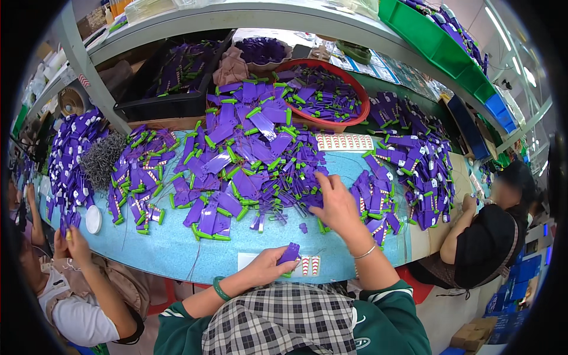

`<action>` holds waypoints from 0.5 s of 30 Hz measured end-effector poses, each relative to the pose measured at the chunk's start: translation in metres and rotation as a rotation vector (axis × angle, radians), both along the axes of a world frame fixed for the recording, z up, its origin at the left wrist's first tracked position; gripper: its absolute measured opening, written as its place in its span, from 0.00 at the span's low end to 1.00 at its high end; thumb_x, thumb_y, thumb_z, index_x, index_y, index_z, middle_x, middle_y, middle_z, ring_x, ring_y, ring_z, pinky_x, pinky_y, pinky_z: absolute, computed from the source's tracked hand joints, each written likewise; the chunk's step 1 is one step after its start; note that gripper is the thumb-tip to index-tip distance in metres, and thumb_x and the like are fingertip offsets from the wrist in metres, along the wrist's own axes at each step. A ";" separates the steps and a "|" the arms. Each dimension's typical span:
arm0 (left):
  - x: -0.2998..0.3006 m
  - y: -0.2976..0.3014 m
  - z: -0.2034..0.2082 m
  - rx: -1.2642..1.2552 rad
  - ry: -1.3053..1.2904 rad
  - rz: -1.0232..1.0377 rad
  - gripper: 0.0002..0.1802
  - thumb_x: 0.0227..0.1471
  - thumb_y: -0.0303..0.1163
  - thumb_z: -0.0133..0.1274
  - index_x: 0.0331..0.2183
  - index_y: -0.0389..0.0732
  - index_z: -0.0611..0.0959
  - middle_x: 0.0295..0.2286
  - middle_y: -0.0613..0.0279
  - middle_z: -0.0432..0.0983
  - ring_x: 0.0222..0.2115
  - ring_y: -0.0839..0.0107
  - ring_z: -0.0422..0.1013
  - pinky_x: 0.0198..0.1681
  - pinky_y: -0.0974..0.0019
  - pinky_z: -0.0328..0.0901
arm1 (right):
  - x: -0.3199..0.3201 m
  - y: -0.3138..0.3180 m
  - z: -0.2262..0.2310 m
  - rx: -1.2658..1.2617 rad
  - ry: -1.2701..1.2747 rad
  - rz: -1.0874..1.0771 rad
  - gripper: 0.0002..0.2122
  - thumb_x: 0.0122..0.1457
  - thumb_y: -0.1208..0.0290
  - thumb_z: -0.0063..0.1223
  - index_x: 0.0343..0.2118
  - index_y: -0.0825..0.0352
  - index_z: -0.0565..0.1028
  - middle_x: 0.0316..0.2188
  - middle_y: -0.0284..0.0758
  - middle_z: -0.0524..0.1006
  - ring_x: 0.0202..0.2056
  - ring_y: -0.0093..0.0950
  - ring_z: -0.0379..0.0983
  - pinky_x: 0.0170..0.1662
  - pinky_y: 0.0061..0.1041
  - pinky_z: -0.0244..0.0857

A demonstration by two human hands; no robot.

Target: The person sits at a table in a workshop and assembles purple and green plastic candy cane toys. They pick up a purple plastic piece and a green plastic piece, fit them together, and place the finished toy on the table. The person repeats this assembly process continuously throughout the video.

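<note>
My left hand point(267, 266) is closed around a small purple plastic piece point(290, 253) near the table's front edge; a bit of green shows below it. Beside it lies a strip of stickers point(310, 265) with red-and-white chevrons. My right hand point(338, 204) reaches forward to the right edge of a large heap of purple plastic parts point(242, 171) with green ends. Its thumb and forefinger are apart, over small purple pieces, and I see nothing held between them. A separate purple scrap point(303, 228) lies just in front of the heap.
A red basin point(365, 112) and black crate point(127, 110) hold more parts behind the heap. Another chevron sheet point(344, 142) lies near the basin. Further piles point(423, 183) stand at right. A white round lid point(93, 219) lies left. People sit at both sides; a shelf point(236, 19) spans above.
</note>
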State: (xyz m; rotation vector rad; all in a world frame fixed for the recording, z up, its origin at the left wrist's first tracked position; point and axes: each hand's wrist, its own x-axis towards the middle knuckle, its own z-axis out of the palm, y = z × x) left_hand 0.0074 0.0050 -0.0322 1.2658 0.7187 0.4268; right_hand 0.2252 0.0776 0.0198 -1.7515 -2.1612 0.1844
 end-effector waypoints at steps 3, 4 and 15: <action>0.003 -0.001 -0.007 0.112 0.040 -0.071 0.12 0.55 0.34 0.52 0.36 0.34 0.77 0.22 0.63 0.72 0.24 0.78 0.64 0.28 0.68 0.61 | 0.017 0.003 -0.002 -0.093 -0.373 -0.047 0.41 0.35 0.70 0.67 0.58 0.60 0.60 0.34 0.44 0.70 0.33 0.42 0.73 0.36 0.36 0.67; 0.005 -0.001 -0.008 0.135 0.038 -0.083 0.12 0.54 0.34 0.52 0.36 0.34 0.77 0.22 0.62 0.72 0.24 0.77 0.64 0.28 0.67 0.61 | 0.020 0.005 -0.007 -0.121 -0.349 -0.043 0.41 0.35 0.72 0.67 0.58 0.60 0.60 0.34 0.44 0.70 0.33 0.43 0.73 0.36 0.37 0.67; 0.003 0.003 -0.011 0.193 0.032 -0.115 0.13 0.54 0.35 0.52 0.35 0.34 0.76 0.21 0.56 0.71 0.22 0.72 0.63 0.27 0.65 0.61 | -0.022 0.032 -0.002 0.127 0.345 0.194 0.29 0.46 0.88 0.46 0.54 0.60 0.65 0.49 0.48 0.63 0.42 0.48 0.71 0.45 0.39 0.68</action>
